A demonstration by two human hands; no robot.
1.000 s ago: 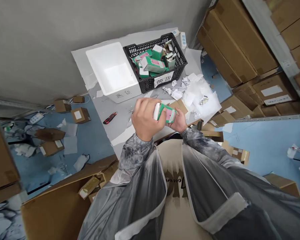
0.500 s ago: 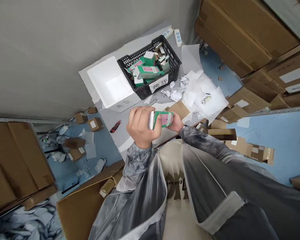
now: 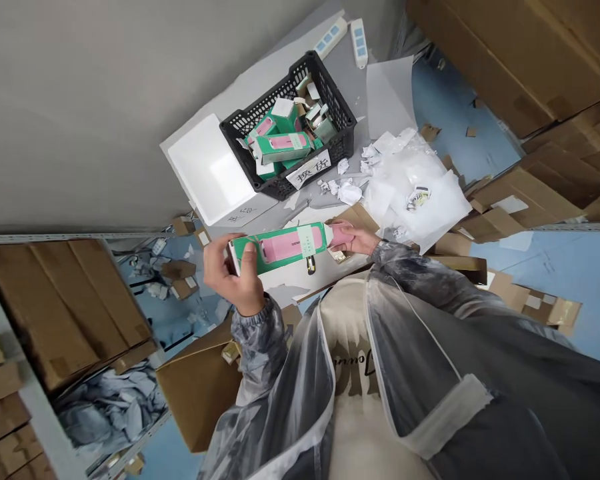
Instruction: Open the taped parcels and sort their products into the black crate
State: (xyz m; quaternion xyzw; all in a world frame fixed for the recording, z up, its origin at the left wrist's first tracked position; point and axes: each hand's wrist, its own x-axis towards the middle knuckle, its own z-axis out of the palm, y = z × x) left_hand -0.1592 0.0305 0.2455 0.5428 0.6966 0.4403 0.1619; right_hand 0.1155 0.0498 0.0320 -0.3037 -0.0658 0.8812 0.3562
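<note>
My left hand (image 3: 237, 273) is closed around the left end of a long green and pink carton (image 3: 290, 247), thumb across its printed face. At the carton's right end, my right hand (image 3: 357, 240) pinches a pink piece; whether this is a flap or something coming out of the carton I cannot tell. The carton lies almost level above the table's front part. Just under it shows a small black and yellow object (image 3: 311, 265), mostly covered. Beyond my hands, a black plastic basket (image 3: 280, 190) holds several similar cartons (image 3: 283, 143).
Left of the basket stands a white foam box (image 3: 205, 167). Crumpled paper (image 3: 349, 192) and a clear plastic bag (image 3: 430, 207) lie to the right. Two power strips (image 3: 359, 43) are at the back. A large open cardboard box (image 3: 195, 393) stands by my left side.
The carton has swung lengthwise across my view, showing its long printed face. My left hand has moved left, away from my right. The view has shifted, and the red knife no longer shows.
</note>
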